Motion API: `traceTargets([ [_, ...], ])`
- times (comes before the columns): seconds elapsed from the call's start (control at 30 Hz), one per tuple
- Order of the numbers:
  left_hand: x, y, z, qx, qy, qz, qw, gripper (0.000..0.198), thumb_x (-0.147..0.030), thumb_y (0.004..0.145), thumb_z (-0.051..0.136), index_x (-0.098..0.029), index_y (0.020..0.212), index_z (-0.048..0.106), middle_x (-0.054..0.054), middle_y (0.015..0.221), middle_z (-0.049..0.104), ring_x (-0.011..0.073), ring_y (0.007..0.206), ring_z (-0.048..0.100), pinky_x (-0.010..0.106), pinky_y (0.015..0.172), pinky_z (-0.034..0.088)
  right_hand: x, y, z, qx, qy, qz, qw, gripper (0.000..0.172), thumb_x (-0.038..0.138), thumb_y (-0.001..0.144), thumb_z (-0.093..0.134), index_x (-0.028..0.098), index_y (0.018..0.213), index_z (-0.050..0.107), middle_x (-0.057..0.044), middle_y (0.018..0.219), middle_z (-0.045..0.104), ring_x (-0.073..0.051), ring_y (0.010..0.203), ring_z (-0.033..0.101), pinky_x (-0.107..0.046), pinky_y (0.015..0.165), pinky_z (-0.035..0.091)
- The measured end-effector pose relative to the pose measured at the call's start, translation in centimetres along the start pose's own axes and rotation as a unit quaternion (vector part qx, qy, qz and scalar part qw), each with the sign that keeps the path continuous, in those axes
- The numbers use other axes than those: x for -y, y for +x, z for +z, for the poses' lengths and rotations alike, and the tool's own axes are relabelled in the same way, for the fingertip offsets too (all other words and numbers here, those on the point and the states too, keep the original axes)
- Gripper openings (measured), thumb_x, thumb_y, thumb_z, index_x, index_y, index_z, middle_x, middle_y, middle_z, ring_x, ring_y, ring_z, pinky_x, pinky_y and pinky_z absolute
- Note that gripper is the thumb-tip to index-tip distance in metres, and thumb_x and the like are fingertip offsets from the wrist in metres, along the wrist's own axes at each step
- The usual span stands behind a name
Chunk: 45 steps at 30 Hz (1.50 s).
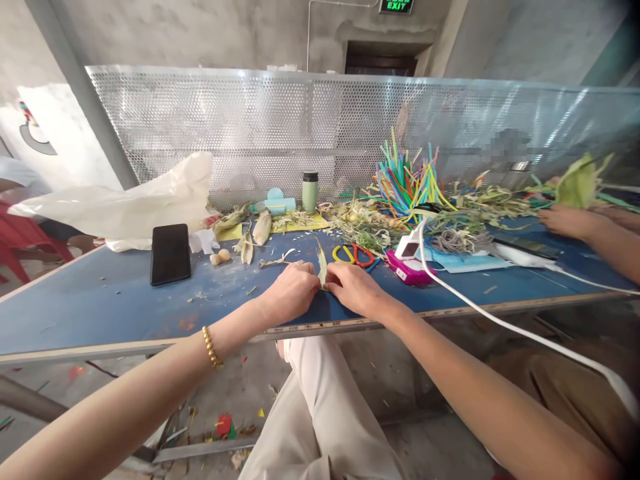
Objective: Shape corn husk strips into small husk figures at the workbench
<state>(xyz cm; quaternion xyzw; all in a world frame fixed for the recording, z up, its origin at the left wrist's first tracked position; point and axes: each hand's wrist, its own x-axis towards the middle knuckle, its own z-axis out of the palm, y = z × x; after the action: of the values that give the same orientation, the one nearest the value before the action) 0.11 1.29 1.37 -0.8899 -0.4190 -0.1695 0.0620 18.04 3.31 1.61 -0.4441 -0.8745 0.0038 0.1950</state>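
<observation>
My left hand [291, 290] and my right hand [353, 287] meet near the front edge of the blue table [100, 307]. Both are closed in a pinch on one pale green corn husk strip [322, 263], which stands up between the fingertips. A gold bead bracelet [212, 347] is on my left wrist. Scissors with yellow and red handles [354, 254] lie just beyond my right hand.
A black phone [170, 253] lies at left beside a white plastic bag [135, 203]. Corn husks [255, 230], a green bottle [310, 192], coloured sticks [405, 180] and a pink device [410, 267] with white cable crowd the back. Another person's hand [567, 220] works at right.
</observation>
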Motion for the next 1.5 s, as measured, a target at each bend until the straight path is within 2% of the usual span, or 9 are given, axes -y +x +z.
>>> traceTargets([
  [0.23, -1.5, -0.7, -1.2, 0.048, 0.102, 0.04, 0.993, 0.025, -0.001, 0.078, 0.047, -0.013, 0.084, 0.069, 0.013, 0.094, 0.061, 0.0236, 0.091, 0.053, 0.036, 0.08, 0.044, 1.7, -3.1, -0.6, -0.004, -0.168, -0.113, 0.979, 0.024, 0.004, 0.092, 0.045, 0.013, 0.093, 0.067, -0.012, 0.099, 0.06, -0.022, 0.091, 0.054, -0.033, 0.078, 0.039],
  [0.43, -1.6, -0.6, -0.6, 0.034, 0.098, 0.026, 0.994, 0.026, 0.0, 0.077, 0.045, -0.012, 0.084, 0.067, 0.014, 0.095, 0.061, 0.0249, 0.091, 0.054, 0.038, 0.081, 0.045, 2.5, -2.7, -0.8, 0.017, -0.18, -0.145, 0.973, 0.025, 0.001, 0.089, 0.045, 0.011, 0.093, 0.068, -0.013, 0.098, 0.06, -0.024, 0.096, 0.052, -0.035, 0.083, 0.039],
  [0.73, -0.2, -0.1, -1.3, 0.024, -0.026, 0.003, 0.999, 0.031, -0.004, 0.077, 0.046, -0.017, 0.089, 0.072, 0.009, 0.091, 0.067, 0.02, 0.088, 0.063, 0.031, 0.081, 0.048, 0.7, -0.4, -0.9, 0.03, -0.158, -0.149, 0.976, 0.019, 0.009, 0.091, 0.051, 0.012, 0.082, 0.067, -0.009, 0.087, 0.064, -0.019, 0.083, 0.06, -0.029, 0.075, 0.041],
  [0.87, 0.6, -0.3, -2.1, -0.06, -0.135, -0.082, 0.986, 0.03, -0.006, 0.076, 0.05, -0.018, 0.094, 0.071, 0.006, 0.088, 0.072, 0.0174, 0.08, 0.066, 0.026, 0.075, 0.049, 0.4, -0.4, -0.3, 0.002, -0.187, -0.154, 0.97, 0.019, 0.008, 0.092, 0.049, 0.011, 0.085, 0.067, -0.011, 0.088, 0.065, -0.02, 0.085, 0.06, -0.03, 0.076, 0.041],
  [0.97, 0.2, -1.0, -1.9, -0.129, -0.263, -0.211, 0.933, 0.016, -0.015, 0.08, 0.052, -0.016, 0.08, 0.068, 0.004, 0.069, 0.07, 0.0147, 0.06, 0.063, 0.024, 0.06, 0.049, 0.1, -0.3, 0.0, -0.047, -0.154, -0.103, 0.981, 0.016, 0.014, 0.092, 0.053, 0.013, 0.081, 0.065, -0.007, 0.083, 0.064, -0.017, 0.076, 0.06, -0.026, 0.068, 0.038],
  [1.07, -0.9, -1.7, -1.0, -0.068, -0.465, -0.278, 0.838, 0.023, -0.029, 0.083, 0.056, -0.015, 0.066, 0.062, 0.005, 0.061, 0.067, 0.0129, 0.046, 0.06, 0.022, 0.045, 0.045, 0.7, -0.3, 0.1, -0.127, -0.122, -0.052, 0.983, 0.014, 0.016, 0.091, 0.055, 0.016, 0.079, 0.063, -0.004, 0.079, 0.062, -0.014, 0.069, 0.057, -0.025, 0.062, 0.035],
  [1.2, -2.7, -1.8, -0.2, -0.102, -0.631, -0.288, 0.713, 0.035, -0.045, 0.079, 0.066, -0.014, 0.065, 0.059, 0.004, 0.06, 0.065, 0.0138, 0.051, 0.062, 0.026, 0.053, 0.052, 3.2, -1.1, 0.6, -0.214, -0.167, -0.089, 0.958, 0.019, 0.012, 0.092, 0.052, 0.016, 0.075, 0.061, -0.006, 0.077, 0.06, -0.018, 0.071, 0.054, -0.029, 0.064, 0.034],
  [1.4, -3.5, -2.4, -0.5, -0.183, -0.723, -0.283, 0.603, 0.033, -0.038, 0.063, 0.081, -0.012, 0.065, 0.061, 0.001, 0.061, 0.062, 0.0093, 0.055, 0.059, 0.021, 0.058, 0.051, 5.7, -2.1, 1.7, -0.246, -0.145, -0.103, 0.953, 0.024, 0.012, 0.094, 0.047, 0.016, 0.075, 0.061, -0.007, 0.077, 0.058, -0.018, 0.071, 0.052, -0.031, 0.068, 0.037],
  [1.5, -2.9, -2.4, -0.7, -0.197, -0.728, -0.291, 0.588, 0.028, -0.032, 0.063, 0.079, -0.013, 0.063, 0.058, 0.0, 0.058, 0.06, 0.0083, 0.051, 0.058, 0.02, 0.054, 0.049, 5.4, -1.9, 1.2, -0.221, -0.064, -0.125, 0.965, 0.018, 0.015, 0.094, 0.05, 0.016, 0.087, 0.066, -0.008, 0.085, 0.062, -0.019, 0.082, 0.057, -0.03, 0.075, 0.043],
])
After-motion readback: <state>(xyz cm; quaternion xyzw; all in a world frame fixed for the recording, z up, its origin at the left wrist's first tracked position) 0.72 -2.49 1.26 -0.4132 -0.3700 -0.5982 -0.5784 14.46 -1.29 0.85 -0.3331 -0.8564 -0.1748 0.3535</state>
